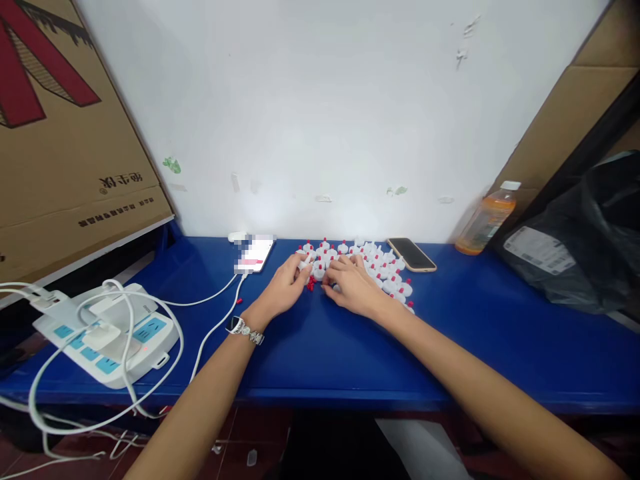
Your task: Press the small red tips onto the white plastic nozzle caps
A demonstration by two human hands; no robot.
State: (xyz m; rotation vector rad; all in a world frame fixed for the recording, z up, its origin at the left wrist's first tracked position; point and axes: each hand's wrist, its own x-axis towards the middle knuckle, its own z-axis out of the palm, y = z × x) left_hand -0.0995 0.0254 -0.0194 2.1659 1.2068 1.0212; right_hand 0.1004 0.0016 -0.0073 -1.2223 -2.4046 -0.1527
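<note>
Left hand point(283, 288) pinching one white cap point(304, 265), right hand point(353, 285) curled among the cluster of red-tipped caps point(380, 270) at twelve o'clock on the blue table point(310, 347); best handled singly, loose red pieces point(311, 284) kept close.

The large brown corrugated cardboard box point(60, 133) leaning at the left carries dark printed Chinese characters, seen upside down: a bigger line of about three characters with a small round mark beside it, and a smaller line beneath; neither is clear enough to read. The white label point(537, 250) on the black plastic bag point(590, 240) bears print too small to read.
</note>
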